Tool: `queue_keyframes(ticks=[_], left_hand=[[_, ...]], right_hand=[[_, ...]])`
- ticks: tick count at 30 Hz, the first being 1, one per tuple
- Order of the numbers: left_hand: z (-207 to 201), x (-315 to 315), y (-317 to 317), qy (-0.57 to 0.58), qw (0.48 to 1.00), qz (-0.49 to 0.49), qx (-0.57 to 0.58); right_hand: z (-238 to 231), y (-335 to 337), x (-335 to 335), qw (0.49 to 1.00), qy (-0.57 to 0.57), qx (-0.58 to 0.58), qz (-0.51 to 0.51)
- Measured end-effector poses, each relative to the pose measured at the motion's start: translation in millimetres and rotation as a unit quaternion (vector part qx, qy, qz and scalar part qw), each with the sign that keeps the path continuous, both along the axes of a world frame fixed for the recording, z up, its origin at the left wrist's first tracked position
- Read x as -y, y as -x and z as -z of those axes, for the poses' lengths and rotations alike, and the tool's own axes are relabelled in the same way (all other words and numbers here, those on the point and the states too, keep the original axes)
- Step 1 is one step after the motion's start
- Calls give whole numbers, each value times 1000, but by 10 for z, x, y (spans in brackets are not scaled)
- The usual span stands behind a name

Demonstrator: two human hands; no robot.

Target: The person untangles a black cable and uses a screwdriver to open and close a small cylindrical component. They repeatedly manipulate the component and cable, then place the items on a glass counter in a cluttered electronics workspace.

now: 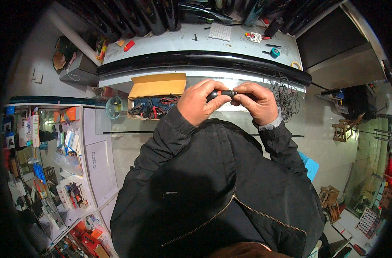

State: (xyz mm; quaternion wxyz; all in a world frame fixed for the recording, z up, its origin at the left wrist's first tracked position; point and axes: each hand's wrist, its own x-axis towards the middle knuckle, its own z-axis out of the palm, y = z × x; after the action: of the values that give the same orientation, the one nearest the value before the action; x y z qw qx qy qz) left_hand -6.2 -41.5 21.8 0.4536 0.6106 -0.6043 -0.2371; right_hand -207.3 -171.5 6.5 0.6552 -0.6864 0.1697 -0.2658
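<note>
Both hands meet above the glass counter, in front of my chest. My left hand (204, 101) is closed round a small black cylindrical piece with an orange band (220, 93); its kind I cannot make out. At its other end my right hand (256, 99) pinches the dark tip between thumb and fingers. Part of the piece is hidden in my fingers. Beside my left hand stands an open cardboard box (157, 86) with black and red cables (153, 107) in it. A tangle of thin black wire (286, 96) lies to the right of my right hand.
A long glossy black roll (204, 60) lies across the counter beyond my hands. Behind it are a white grid (220, 32), a teal tape measure (274, 53) and a red tool (129, 46). A clear bin (115, 107) stands left of the box; stocked shelves (77, 159) line the left.
</note>
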Motion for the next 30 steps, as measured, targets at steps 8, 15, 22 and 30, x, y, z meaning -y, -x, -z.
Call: queue_keyframes(ticks=[8, 15, 22, 30], left_hand=[[11, -5, -19, -69, 991, 28, -115], [14, 19, -15, -24, 999, 10, -47], [49, 43, -13, -22, 999, 5, -35], [83, 40, -26, -43, 995, 14, -84]], right_hand=[[-24, 9, 82, 983, 183, 3, -19], [-11, 15, 28, 999, -42, -25, -8], [-1, -6, 33, 999, 1, -31, -17], [-11, -18, 59, 997, 76, -8, 0]])
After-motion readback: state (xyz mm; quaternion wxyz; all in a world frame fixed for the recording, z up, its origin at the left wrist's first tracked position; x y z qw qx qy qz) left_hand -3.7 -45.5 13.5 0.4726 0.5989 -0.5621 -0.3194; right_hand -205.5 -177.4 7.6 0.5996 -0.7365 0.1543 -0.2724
